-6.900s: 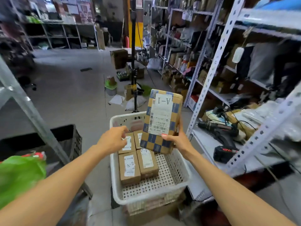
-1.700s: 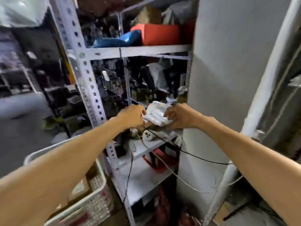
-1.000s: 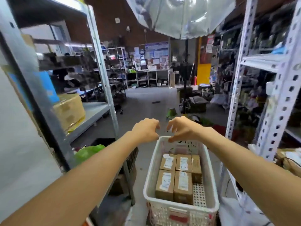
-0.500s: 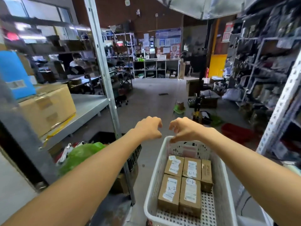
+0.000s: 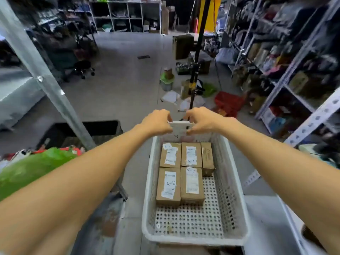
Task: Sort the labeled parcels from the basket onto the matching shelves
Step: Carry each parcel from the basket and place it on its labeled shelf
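Observation:
A white perforated plastic basket (image 5: 233, 181) stands below me. Several brown cardboard parcels with white labels lie in its far half. One parcel (image 5: 168, 185) at the front left reads A-2, and another parcel (image 5: 191, 154) behind it reads A-1. My left hand (image 5: 156, 122) and my right hand (image 5: 201, 119) are side by side at the basket's far rim. Both have their fingers curled around the raised white middle part of that rim. The near half of the basket floor is bare.
A slanted metal shelf upright (image 5: 55, 100) rises on the left, with a green bag (image 5: 27, 170) and a black crate (image 5: 103, 127) beside it. Loaded metal shelving (image 5: 294, 70) lines the right. A tripod pole (image 5: 195, 74) and a red bag (image 5: 228, 102) stand beyond the basket.
My view has tilted down toward the basket. Both hands, which hovered above the far rim with curled fingers, have dropped onto it and closed on its white middle part.

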